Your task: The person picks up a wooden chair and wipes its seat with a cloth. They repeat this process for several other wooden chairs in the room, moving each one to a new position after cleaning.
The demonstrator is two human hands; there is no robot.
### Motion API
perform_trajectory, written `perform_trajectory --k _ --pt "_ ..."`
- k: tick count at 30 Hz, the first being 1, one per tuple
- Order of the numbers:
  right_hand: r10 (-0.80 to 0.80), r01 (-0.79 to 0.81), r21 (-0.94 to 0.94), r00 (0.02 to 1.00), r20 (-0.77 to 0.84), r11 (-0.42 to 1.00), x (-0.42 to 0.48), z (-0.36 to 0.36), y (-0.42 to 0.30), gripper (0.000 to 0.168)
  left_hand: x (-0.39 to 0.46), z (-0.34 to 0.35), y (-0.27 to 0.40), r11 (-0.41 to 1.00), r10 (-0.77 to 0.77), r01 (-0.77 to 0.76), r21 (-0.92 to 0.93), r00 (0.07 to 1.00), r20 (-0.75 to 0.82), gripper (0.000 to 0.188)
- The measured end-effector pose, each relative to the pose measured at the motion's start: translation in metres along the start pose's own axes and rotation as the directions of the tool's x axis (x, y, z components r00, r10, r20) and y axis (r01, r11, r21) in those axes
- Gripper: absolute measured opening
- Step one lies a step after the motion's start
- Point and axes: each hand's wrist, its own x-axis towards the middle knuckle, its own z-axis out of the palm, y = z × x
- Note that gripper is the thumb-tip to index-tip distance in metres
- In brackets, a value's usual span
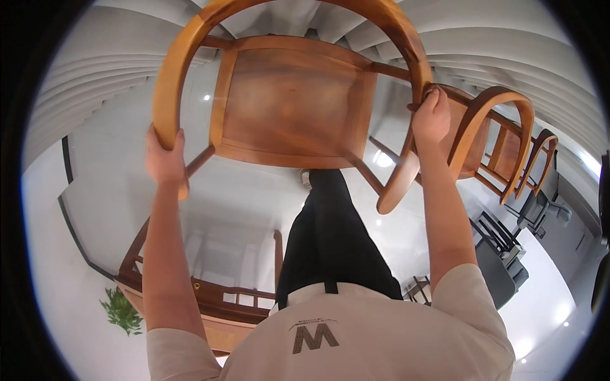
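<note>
A wooden armchair [290, 100] with a curved, horseshoe-shaped top rail fills the upper middle of the view, its seat facing me. My left hand [164, 155] grips the chair's armrest on the left, near its end. On the other side my right hand [431, 114] is closed around the curved rail, where it bends down into the right armrest. Beyond that hand stands a second wooden armchair [495, 124], which partly overlaps the first in the view. Whether the two chairs touch cannot be told.
More wooden chairs [538, 147] line up at the right, with a dark table [493, 271] and black chairs lower down. Grey curtains [505, 38] hang along the top. At lower left are a wooden table [224, 333] with drawers and a green plant [121, 309].
</note>
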Motion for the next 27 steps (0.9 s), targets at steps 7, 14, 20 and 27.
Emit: perform_trajectory --k 7,14,20,27 --pt "0.049 -0.043 -0.099 0.998 0.051 0.994 -0.005 0.005 -0.004 0.034 0.002 0.005 -0.003 0.999 -0.016 0.019 -0.047 0.998 0.06 0.07" --pt "0.001 0.0 -0.102 1.0 0.012 0.995 -0.011 0.009 0.0 0.031 0.005 0.003 -0.005 0.998 -0.062 0.063 -0.01 0.992 0.115 0.07" --pt "0.0 0.002 -0.156 1.0 0.01 0.988 -0.004 0.008 -0.002 0.03 0.005 0.002 -0.003 0.996 -0.083 0.079 0.038 0.987 0.135 0.071" --pt "0.118 -0.118 -0.004 0.993 -0.016 0.993 -0.005 0.009 -0.003 0.031 0.008 0.0 0.005 0.986 -0.142 0.126 0.107 0.978 0.151 0.059"
